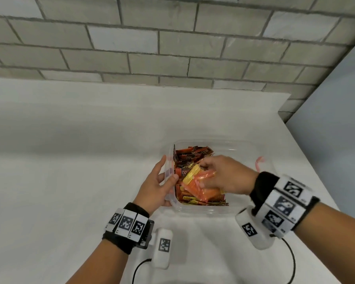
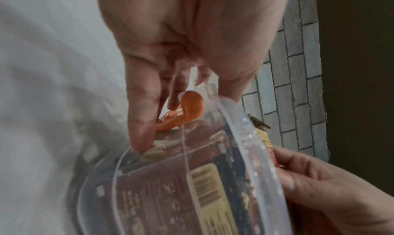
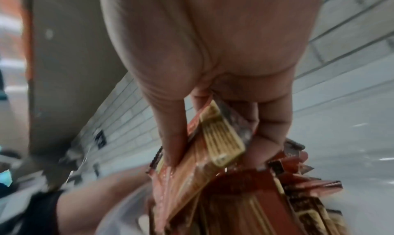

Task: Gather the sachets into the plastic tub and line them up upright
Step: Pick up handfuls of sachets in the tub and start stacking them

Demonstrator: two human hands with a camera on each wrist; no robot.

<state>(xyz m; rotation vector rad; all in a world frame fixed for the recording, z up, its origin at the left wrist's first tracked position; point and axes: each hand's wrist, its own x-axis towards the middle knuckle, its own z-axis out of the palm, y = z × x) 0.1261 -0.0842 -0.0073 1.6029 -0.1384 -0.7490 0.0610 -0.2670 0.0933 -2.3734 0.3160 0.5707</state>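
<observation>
A clear plastic tub point(image 1: 242, 208) stands on the white counter, holding several red, brown and gold sachets point(image 1: 190, 155). My left hand point(image 1: 159, 181) grips the tub's left wall, thumb over the rim point(image 2: 241, 119) and fingers outside. My right hand point(image 1: 219, 175) reaches into the tub from the right and holds a bundle of orange and gold sachets point(image 1: 197, 183) between thumb and fingers. In the right wrist view the bundle point(image 3: 215, 137) is pinched just above the sachets point(image 3: 287, 196) standing in the tub. The tub's right half shows no sachets.
A pink-orange rubber band point(image 1: 259, 161) lies behind the tub's right wall. The white counter point(image 1: 70, 160) runs left and back to a grey brick wall point(image 1: 172, 48). The counter's edge drops off on the right beside a plain wall point(image 1: 336, 119).
</observation>
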